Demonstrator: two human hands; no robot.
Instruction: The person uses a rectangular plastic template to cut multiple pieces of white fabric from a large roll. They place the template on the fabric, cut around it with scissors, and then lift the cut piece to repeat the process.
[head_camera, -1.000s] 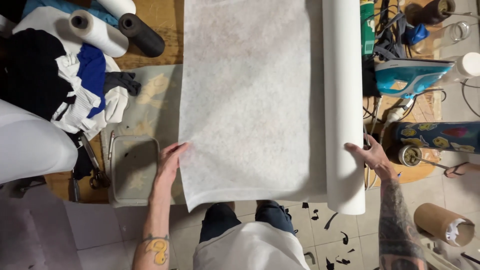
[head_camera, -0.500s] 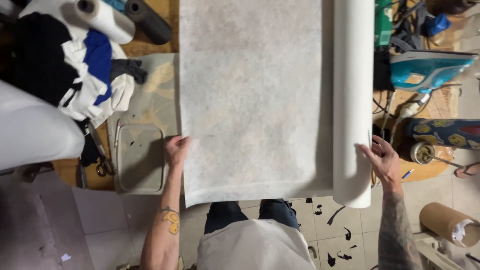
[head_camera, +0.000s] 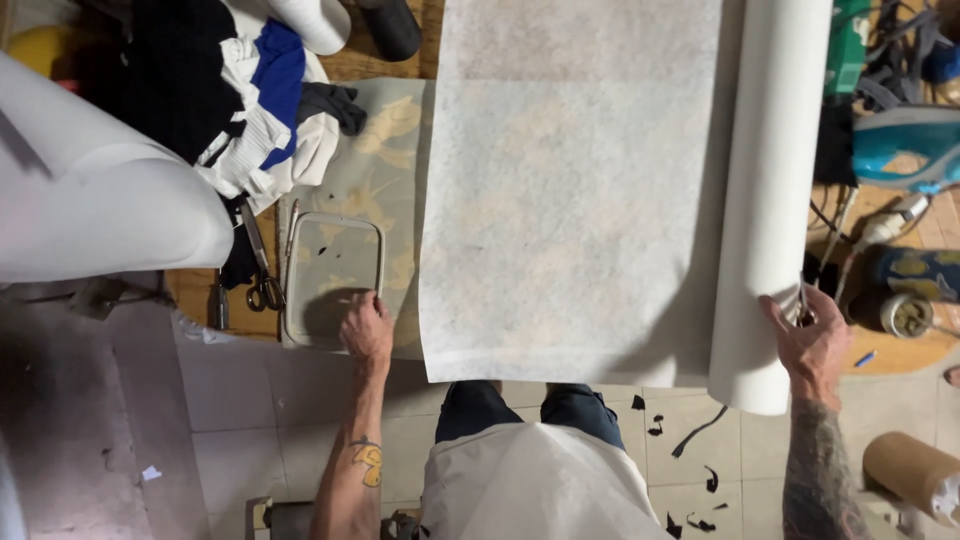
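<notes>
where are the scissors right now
In the head view the scissors lie at the left on the table, just left of the clear rectangular tray that the left hand touches.

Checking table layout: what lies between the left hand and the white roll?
In the head view, the unrolled white sheet spans between the left hand and the white roll.

Wooden table (head_camera: 390, 65) carries white sheet (head_camera: 570, 190), roll (head_camera: 770, 180).

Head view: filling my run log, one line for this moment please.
left hand on frame | right hand on roll | sheet unrolled
</notes>
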